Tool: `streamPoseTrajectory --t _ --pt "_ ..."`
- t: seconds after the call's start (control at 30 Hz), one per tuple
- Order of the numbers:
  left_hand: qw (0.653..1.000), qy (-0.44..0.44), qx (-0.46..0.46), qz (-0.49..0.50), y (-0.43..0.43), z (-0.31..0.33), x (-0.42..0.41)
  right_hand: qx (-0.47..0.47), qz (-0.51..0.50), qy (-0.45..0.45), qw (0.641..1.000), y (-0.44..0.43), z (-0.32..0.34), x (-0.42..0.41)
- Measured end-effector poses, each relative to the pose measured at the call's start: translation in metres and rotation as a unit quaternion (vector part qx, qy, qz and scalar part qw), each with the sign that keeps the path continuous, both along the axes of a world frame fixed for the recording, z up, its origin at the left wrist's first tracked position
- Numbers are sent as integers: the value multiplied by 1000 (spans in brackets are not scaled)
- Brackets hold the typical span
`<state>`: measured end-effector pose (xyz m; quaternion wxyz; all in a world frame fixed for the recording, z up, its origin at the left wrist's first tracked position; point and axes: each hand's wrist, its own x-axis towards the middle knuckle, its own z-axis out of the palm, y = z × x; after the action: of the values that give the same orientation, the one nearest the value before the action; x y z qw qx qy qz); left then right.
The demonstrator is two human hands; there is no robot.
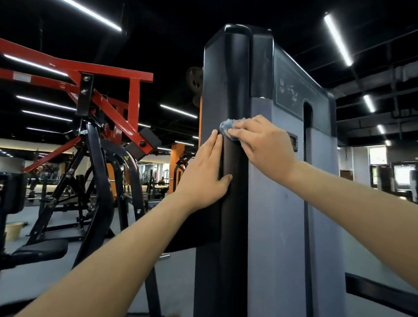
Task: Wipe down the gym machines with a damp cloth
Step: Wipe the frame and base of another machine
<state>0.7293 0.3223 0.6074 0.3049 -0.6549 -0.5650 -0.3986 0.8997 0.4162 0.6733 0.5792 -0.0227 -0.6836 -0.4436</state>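
- Head view: pale-blue cloth point(228, 127), bunched into a small wad with no clear long axis, sits on the black front corner of the tall, upright grey machine point(283, 197).
- Right hand point(263, 146) grip clamped over the cloth.
- Left hand point(206, 173) flat just below, fingers straight.
- Yellowish bucket point(13, 229) on the floor, far left, contents unseen.

The grey floor point(178, 284) carries a tall grey and black machine tower point(279, 233), which stands upright on its near part. Beside the tower, a red and black machine point(114, 111) rests on black legs. A yellowish tub point(13, 230) sits beyond that machine, and more equipment point(154, 182) stands toward the floor's far end.
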Motion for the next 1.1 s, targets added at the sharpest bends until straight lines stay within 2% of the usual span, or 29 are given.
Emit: streamPoseTrajectory --t 0.13,0.3,0.37,0.47,0.6,0.7,0.83,1.0,1.1 --pt "999 -16 -24 -23 -4 1 1 0 -37 -32 999 -11 27 2" --pt "998 -24 -52 -26 -5 2 4 -86 -76 49 992 -33 101 -12" --pt "998 -26 -57 -31 -5 3 3 -93 -84 68 990 -34 100 -16" --pt "998 -24 -49 -33 -2 4 -1 -69 -63 87 992 -28 65 -19" --pt "998 -19 -39 -40 1 2 -3 -31 6 46 998 -10 -4 -11" --pt "999 -13 -36 -34 1 2 -3 -13 23 8 1000 1 -29 -1" --pt "999 2 -36 8 -1 0 1 15 5 -23 1000 -1 -6 7" --pt "999 -16 -36 34 -4 -1 6 -68 -15 42 997 -10 78 3" --pt "996 -63 -52 32 -6 -1 4 -71 -18 85 994 -4 71 -7"
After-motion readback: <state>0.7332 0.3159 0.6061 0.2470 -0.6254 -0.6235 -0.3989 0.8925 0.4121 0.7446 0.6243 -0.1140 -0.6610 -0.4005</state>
